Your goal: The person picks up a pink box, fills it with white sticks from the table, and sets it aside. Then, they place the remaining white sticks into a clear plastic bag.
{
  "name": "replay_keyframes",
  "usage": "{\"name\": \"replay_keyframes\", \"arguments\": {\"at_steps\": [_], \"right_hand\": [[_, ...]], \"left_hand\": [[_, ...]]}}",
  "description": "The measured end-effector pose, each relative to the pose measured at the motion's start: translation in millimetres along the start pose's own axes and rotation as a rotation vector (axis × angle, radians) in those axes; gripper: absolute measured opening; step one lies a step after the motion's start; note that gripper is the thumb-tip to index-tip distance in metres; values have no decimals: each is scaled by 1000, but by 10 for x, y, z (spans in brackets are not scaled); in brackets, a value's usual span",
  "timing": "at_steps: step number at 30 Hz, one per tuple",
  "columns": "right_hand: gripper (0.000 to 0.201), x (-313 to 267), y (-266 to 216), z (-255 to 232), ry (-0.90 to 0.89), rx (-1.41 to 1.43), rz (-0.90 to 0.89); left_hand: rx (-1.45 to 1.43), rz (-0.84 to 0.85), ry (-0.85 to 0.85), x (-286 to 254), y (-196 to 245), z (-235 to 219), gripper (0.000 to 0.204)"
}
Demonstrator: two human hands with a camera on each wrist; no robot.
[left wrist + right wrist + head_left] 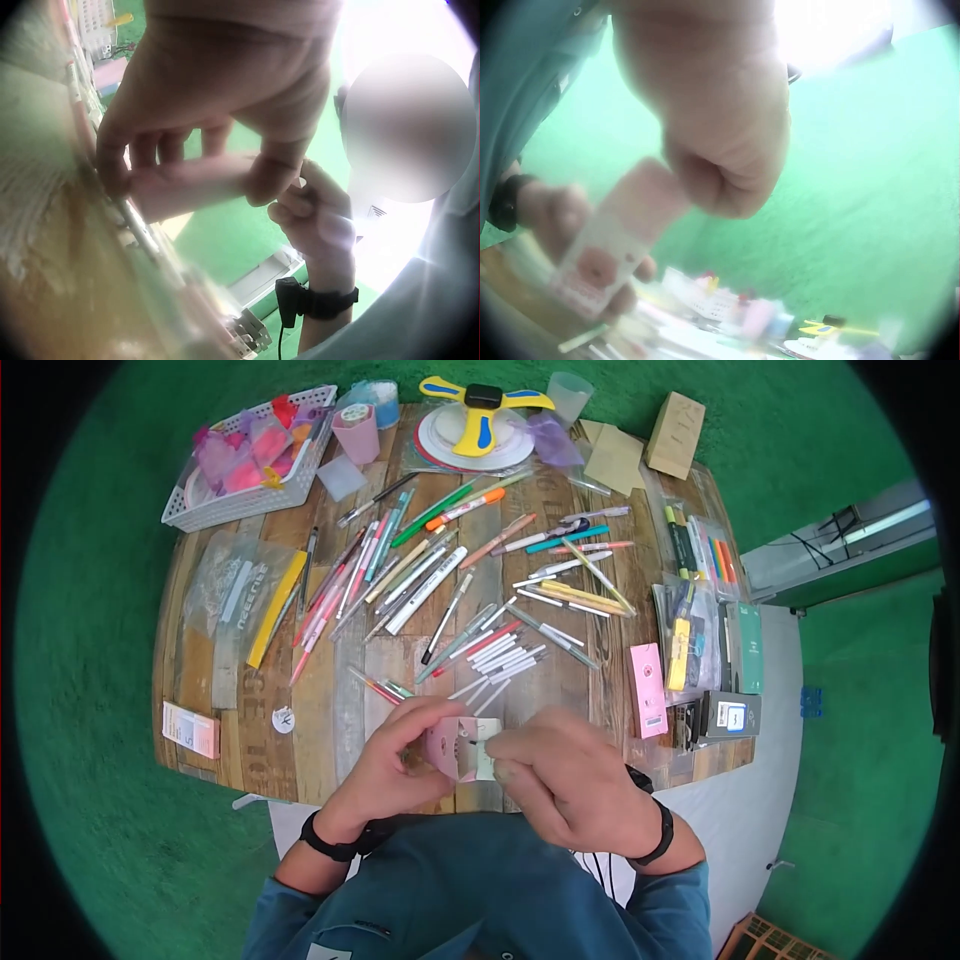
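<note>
A small pink box point(452, 748) with an open pale flap point(487, 749) is held by my left hand point(398, 752) close to my body, above the table's near edge. In the left wrist view the thumb and fingers span the box point(195, 186). My right hand point(565, 775) is curled at the open end, pinching a thin stick whose dark tip point(474, 741) points into the box; most of it is hidden by the fingers. The right wrist view shows the box's printed face point(600, 266). Beyond the hands lie several short white sticks point(495, 653).
Many pens and markers point(428, 590) spread over the wooden table point(245, 745). A white basket point(250, 497) of colourful bags stands back left. At right are another pink box point(648, 690), pen packs and a dark box point(732, 714). A yellow-edged pouch point(275, 610) lies left.
</note>
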State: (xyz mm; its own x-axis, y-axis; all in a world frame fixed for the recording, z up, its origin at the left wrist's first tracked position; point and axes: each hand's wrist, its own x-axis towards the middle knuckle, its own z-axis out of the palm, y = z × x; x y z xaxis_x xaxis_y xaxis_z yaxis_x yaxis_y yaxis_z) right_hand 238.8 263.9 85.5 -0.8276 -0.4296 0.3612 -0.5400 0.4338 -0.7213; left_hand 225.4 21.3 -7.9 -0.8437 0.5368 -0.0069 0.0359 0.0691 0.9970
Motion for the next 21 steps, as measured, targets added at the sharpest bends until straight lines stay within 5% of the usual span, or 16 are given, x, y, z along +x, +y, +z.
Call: {"name": "replay_keyframes", "arguments": {"at_steps": [8,10,16,21], "right_hand": [[29,95,42,103,-44,-73,29],[34,107,29,106,-60,140,243],[40,-19,96,107,62,-135,-84],[41,5,83,115,-37,-296,-6]], "left_hand": [[17,8,9,4,-42,33,76],[-6,24,22,-5,-56,34,77],[-99,-79,39,-7,-73,15,78],[86,31,115,29,-34,77,73]]}}
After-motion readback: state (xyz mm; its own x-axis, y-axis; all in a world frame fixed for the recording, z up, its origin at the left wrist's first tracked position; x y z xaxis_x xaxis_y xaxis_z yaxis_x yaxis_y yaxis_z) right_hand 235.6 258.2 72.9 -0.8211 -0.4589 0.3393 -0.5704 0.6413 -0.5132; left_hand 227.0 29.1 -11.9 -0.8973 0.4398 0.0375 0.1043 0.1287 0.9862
